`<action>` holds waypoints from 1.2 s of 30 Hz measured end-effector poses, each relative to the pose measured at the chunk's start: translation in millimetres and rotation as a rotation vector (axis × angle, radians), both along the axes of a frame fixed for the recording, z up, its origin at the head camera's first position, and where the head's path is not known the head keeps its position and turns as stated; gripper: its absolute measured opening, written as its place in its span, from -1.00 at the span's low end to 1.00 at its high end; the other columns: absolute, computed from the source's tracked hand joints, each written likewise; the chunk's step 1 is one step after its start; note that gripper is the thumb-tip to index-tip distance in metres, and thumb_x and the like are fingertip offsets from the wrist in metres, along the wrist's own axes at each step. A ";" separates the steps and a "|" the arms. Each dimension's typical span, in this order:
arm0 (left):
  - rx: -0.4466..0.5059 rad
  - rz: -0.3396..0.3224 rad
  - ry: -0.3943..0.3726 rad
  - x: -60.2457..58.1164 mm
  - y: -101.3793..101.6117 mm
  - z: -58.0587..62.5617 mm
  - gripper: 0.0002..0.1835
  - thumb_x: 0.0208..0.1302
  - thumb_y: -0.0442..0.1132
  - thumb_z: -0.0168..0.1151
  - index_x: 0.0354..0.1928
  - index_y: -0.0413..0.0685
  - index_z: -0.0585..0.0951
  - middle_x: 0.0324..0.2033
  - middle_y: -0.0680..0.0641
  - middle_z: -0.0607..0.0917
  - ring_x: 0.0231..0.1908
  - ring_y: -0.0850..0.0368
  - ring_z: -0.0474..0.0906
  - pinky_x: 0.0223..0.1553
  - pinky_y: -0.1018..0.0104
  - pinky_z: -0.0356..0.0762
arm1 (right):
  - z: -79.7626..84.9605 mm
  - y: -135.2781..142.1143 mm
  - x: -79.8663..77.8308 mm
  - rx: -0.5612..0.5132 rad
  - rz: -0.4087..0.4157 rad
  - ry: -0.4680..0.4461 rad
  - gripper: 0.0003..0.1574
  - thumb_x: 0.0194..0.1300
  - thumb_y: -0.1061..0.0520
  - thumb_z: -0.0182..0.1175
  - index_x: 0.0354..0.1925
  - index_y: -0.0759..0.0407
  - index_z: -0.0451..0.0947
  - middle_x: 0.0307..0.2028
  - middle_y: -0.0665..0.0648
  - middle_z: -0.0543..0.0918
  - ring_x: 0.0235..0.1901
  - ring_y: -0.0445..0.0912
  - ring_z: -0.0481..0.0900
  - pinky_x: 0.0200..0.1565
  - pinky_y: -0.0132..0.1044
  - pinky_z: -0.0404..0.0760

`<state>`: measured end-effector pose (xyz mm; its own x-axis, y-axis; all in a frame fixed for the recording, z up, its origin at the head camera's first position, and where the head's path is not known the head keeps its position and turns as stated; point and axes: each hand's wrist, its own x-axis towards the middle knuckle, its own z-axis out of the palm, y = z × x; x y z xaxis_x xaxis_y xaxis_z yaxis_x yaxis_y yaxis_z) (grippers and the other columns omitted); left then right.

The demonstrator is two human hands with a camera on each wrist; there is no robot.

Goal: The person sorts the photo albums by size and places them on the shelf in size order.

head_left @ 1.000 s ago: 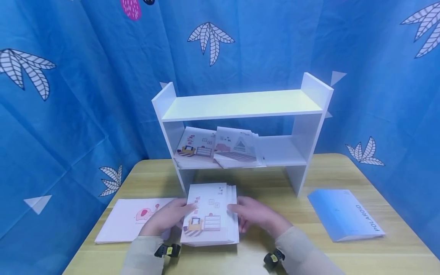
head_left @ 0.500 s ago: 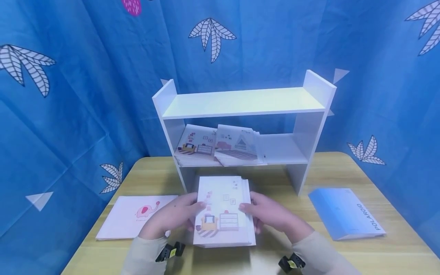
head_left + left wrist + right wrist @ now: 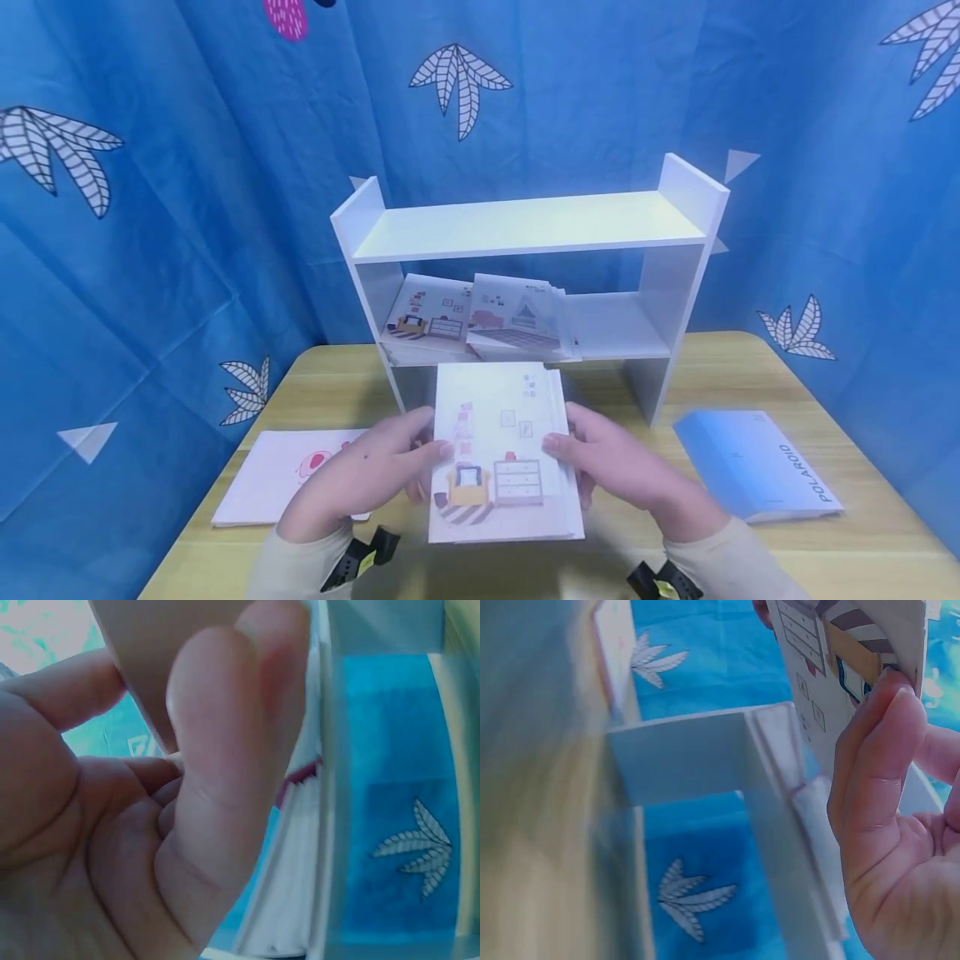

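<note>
Between my two hands is a stack of thin white booklets (image 3: 487, 467), its top cover printed with an armchair, a striped rug and a chest of drawers. My left hand (image 3: 390, 467) grips the left edge, thumb on the cover and fingers underneath. On the opposite edge my right hand (image 3: 611, 458) grips it the same way. The stack is held over the table, in front of the white shelf (image 3: 525, 229). In the right wrist view the printed cover (image 3: 821, 682) shows beside the right thumb; the left wrist view shows the left hand (image 3: 150, 825) at the stack's edge.
Similar booklets lie in two overlapping piles on the middle shelf, a left pile (image 3: 431, 312) and a right pile (image 3: 517, 317). On the wooden table (image 3: 337, 383) are a white elephant-print booklet (image 3: 262, 475) at left and a blue POLAROID stack (image 3: 753, 462) at right. A blue curtain (image 3: 600, 100) hangs behind.
Both hands have lifted the booklet stack and carried it a little to the right. Its pages look more evenly aligned than a second ago. The shelf and its piles stay put.
</note>
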<state>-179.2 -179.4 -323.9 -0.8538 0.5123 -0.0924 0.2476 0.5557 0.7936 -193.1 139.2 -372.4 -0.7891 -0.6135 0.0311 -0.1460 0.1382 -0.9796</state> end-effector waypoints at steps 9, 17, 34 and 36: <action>0.034 0.010 0.067 -19.3 28.6 25.9 -0.56 0.47 0.04 0.18 0.28 0.09 0.43 -0.12 0.08 0.70 -0.17 0.12 0.65 -0.14 0.13 0.62 | 37.6 23.1 -25.9 0.029 -0.091 0.050 -0.48 0.62 0.03 -0.04 0.37 0.28 0.25 -0.11 0.27 0.72 -0.31 0.23 0.74 -0.40 0.05 0.72; 0.070 0.044 0.086 -57.7 69.3 48.9 -0.50 0.43 0.06 0.21 0.35 0.26 0.38 -0.09 0.06 0.67 -0.29 -0.01 0.64 -0.32 0.04 0.64 | 66.4 42.8 -69.0 0.188 -0.336 0.084 -0.29 0.59 -0.09 0.00 0.40 0.38 0.14 -0.24 0.30 0.69 -0.44 0.14 0.70 -0.46 -0.04 0.69; -0.014 0.156 0.077 -126.0 150.4 67.2 -0.64 0.50 -0.06 0.14 0.24 0.02 0.55 -0.20 0.08 0.71 -0.30 0.14 0.69 -0.24 0.20 0.64 | 94.3 48.0 -120.9 0.588 -0.585 0.360 -0.20 0.54 -0.11 -0.05 0.51 0.32 0.12 0.37 0.40 0.39 0.29 0.29 0.40 0.25 0.24 0.36; -0.009 0.137 0.081 -132.3 159.0 67.0 -0.65 0.52 -0.12 0.12 0.26 0.01 0.55 -0.21 0.07 0.71 -0.31 0.13 0.69 -0.24 0.22 0.65 | 93.0 47.3 -124.2 0.560 -0.602 0.379 -0.28 0.52 -0.07 -0.01 0.45 0.30 0.22 0.27 0.37 0.49 0.14 0.24 0.52 0.13 0.19 0.48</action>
<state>-311.6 -20.5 -256.8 -0.9203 0.3904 -0.0245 0.2320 0.5952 0.7693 -317.3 186.5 -279.4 -0.9790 -0.1034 0.1756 -0.1939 0.7374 -0.6471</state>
